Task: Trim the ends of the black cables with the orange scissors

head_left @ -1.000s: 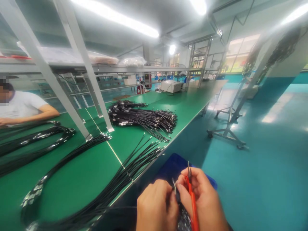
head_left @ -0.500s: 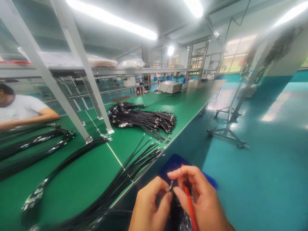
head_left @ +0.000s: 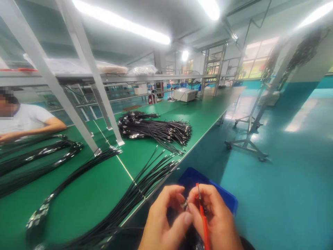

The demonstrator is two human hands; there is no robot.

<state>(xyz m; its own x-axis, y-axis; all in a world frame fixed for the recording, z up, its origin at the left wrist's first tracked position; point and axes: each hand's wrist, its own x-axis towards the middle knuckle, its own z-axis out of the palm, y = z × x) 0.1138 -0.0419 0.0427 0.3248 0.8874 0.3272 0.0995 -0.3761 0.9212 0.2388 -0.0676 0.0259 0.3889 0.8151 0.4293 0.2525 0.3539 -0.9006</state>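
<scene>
My left hand (head_left: 163,220) is curled, its thumb reaching toward my right fingertips. A small silver cable end (head_left: 185,204) shows between the two hands, and a thin black cable (head_left: 131,228) runs in behind my left hand from the table side. My right hand (head_left: 218,218) is closed around a red-handled tool (head_left: 204,222) held upright against the palm; a narrow metal part shows near its top, but its exact kind is unclear. The right thumb and forefinger pinch close to the silver end. Below the hands, dark shiny material is mostly hidden.
A long bundle of black cables (head_left: 114,205) lies along the green table's (head_left: 85,194) edge. Another cable pile (head_left: 156,130) sits beyond it, near a shelf post (head_left: 104,97). A blue bin (head_left: 229,198) stands below the hands. A person (head_left: 31,118) sits at the left.
My left forefinger has lifted and opened away from the thumb. The right fingers have come in closer to the silver end. The red-handled tool stays in my right hand.
</scene>
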